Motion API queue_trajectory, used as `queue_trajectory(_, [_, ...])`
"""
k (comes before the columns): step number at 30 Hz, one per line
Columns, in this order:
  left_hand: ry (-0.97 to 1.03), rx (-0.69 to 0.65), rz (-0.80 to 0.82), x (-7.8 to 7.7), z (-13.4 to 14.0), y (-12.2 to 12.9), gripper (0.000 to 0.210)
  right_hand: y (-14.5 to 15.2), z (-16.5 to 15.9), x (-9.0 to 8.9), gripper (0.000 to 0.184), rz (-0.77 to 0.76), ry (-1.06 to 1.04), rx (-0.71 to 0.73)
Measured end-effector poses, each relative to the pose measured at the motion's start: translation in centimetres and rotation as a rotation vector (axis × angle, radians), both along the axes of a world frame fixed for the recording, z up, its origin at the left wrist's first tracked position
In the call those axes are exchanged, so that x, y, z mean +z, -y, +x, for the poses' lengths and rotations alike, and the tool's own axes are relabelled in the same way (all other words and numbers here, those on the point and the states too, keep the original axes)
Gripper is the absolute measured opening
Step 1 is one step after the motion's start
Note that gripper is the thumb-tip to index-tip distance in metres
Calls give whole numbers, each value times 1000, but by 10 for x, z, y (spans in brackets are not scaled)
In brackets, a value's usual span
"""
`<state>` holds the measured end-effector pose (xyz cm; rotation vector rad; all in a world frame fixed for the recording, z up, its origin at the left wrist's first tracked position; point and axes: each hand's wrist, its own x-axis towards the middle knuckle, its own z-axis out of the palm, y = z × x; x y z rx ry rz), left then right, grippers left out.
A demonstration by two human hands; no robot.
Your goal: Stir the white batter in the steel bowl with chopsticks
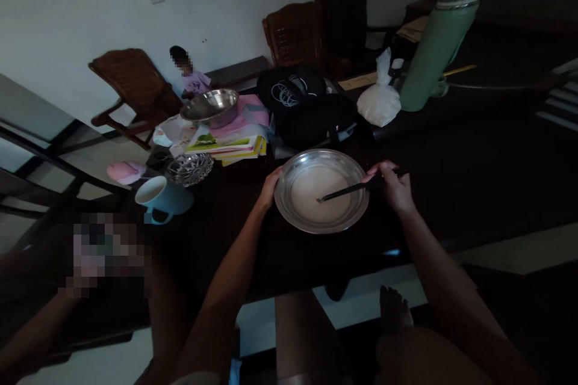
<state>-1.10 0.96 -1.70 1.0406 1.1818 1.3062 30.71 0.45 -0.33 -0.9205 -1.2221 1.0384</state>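
A shallow metal bowl (359,216) sits on the dark table in front of me, with a whitish, smooth mixture (311,195) in it. My left hand (271,188) grips the bowl's left rim. Dark chopsticks (343,191) are pinched in my right hand (395,186), just past the bowl's right edge. Their tips reach down into the whitish mixture near the middle. Whether one or two sticks are held is hard to make out in the dim light.
Behind the bowl lie an opened black case (311,114), a knotted bag of white powder (378,105) and a tall green thermos (440,51). To the left are a blue mug (169,197), a glass dish (192,169), and a steel basin (228,102) on books. Another person's arms (40,322) rest at lower left; a person (195,81) is farther back.
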Motion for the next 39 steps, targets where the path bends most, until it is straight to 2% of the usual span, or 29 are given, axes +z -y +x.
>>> queue_trajectory(2, [2,-6,-6,0,0,0,40,0,0,0,37,0,44,35])
queue_trajectory(7, [-3,-5,1,0,0,0,39,0,0,1,39,35,28,-64])
queue_trajectory(12, [8,-6,-5,-2,-1,-1,39,-1,-1,0,36,6,55,33])
queue_trajectory(17, [5,7,-7,-2,-2,-3,41,-2,0,1,37,45,3,-62])
queue_trajectory(22, [27,11,-8,0,0,-2,42,-2,-1,0,36,33,56,52])
queue_trajectory(27, [-33,-19,16,1,-1,-2,42,-3,0,2,40,65,20,-59])
queue_trajectory(33, [-27,6,18,-4,-5,-6,42,-3,-3,4,40,68,81,79])
queue_trajectory(37, [-29,6,21,-6,-6,-6,44,-5,-1,2,39,90,-3,-55])
queue_trajectory(39, [-37,4,26,-6,-6,-6,43,-4,-1,1,38,73,-52,-40])
